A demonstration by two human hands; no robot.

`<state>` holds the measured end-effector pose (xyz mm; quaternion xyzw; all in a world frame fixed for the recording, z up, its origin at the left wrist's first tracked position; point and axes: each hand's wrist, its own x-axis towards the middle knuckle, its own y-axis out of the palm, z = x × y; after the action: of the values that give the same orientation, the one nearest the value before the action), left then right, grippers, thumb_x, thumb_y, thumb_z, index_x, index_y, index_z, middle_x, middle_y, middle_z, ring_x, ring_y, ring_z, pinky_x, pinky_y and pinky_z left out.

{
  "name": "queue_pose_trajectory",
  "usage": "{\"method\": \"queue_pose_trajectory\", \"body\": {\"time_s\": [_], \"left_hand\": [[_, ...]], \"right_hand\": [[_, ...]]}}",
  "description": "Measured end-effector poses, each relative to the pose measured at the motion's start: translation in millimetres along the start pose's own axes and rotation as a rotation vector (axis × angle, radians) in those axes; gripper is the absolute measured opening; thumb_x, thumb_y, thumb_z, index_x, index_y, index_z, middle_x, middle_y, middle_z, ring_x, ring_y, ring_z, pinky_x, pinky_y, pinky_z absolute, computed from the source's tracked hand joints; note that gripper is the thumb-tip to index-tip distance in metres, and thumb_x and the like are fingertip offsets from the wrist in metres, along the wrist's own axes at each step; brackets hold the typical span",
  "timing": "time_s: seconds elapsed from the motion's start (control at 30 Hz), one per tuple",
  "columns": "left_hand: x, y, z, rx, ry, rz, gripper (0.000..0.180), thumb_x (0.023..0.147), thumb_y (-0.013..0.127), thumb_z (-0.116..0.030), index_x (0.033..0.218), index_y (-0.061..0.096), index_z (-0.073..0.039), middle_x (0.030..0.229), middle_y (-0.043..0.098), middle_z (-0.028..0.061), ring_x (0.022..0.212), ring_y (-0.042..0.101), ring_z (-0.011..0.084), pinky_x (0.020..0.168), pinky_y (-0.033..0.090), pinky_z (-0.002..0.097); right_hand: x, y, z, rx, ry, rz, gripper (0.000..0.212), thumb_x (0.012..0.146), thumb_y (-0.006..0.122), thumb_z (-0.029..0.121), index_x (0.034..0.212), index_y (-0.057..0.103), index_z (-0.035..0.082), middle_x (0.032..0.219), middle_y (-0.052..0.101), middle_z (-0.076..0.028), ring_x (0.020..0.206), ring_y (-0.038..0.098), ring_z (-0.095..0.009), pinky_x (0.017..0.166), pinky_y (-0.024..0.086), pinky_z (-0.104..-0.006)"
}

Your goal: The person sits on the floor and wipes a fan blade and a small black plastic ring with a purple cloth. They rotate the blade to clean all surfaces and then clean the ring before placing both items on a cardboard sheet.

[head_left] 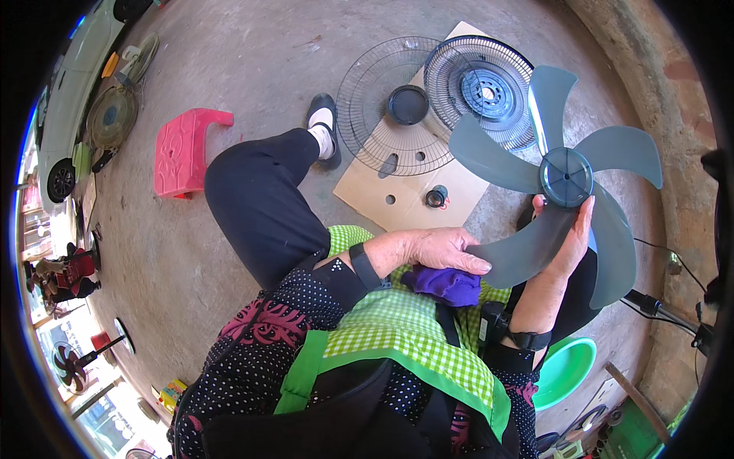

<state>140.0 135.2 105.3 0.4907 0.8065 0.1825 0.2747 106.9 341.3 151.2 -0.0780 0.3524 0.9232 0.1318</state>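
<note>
Grey-blue plastic, the five-bladed fan rotor (566, 177) is held up at the right. The left hand (447, 251) pinches one blade's tip, a purple cloth (445, 284) bunched beneath; the right hand (567, 249) grips that blade close to the hub (thumb left, fingers right). Farther off, two wire grilles (479, 83) lie partly on cardboard (409, 213).

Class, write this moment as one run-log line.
left hand: holds fan blade | right hand: same blade, near hub | purple cloth: beneath left hand
</note>
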Motion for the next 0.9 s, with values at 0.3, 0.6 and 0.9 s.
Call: {"method": "queue_pose_trajectory", "body": {"time_s": [0.3,0.6,0.9], "left_hand": [[-12,-25,2,-0.203,0.134,-0.165,0.046,0.094,0.061,-0.019,0.136,0.051,-0.005,0.120,0.060,-0.0011,0.103,0.055,0.0056,0.091,0.045,0.0238],[-25,-97,15,-0.614,0.315,-0.449,0.038,0.092,0.064,-0.025,0.123,0.052,-0.007,0.106,0.064,0.0108,0.087,0.067,0.0220,0.074,0.058,0.0367],[-18,-154,59,-0.793,0.279,-0.620,0.033,0.091,0.065,-0.032,0.108,0.061,-0.004,0.097,0.069,0.0108,0.083,0.068,0.0229,0.078,0.058,0.0394]], "right_hand": [[-1,21,-17,-0.162,-0.036,-0.004,0.055,0.101,0.039,0.043,0.141,0.036,0.007,0.140,0.043,-0.014,0.122,0.048,-0.027,0.095,0.046,-0.0429],[0,22,-41,-0.440,0.124,-0.052,0.059,0.101,0.039,0.042,0.147,0.029,0.006,0.138,0.045,-0.016,0.115,0.055,-0.024,0.084,0.048,-0.0341],[24,-29,-102,-0.877,0.232,0.002,0.049,0.096,0.053,0.030,0.139,0.044,0.007,0.122,0.056,-0.009,0.099,0.060,-0.015,0.077,0.046,-0.0309]]}}
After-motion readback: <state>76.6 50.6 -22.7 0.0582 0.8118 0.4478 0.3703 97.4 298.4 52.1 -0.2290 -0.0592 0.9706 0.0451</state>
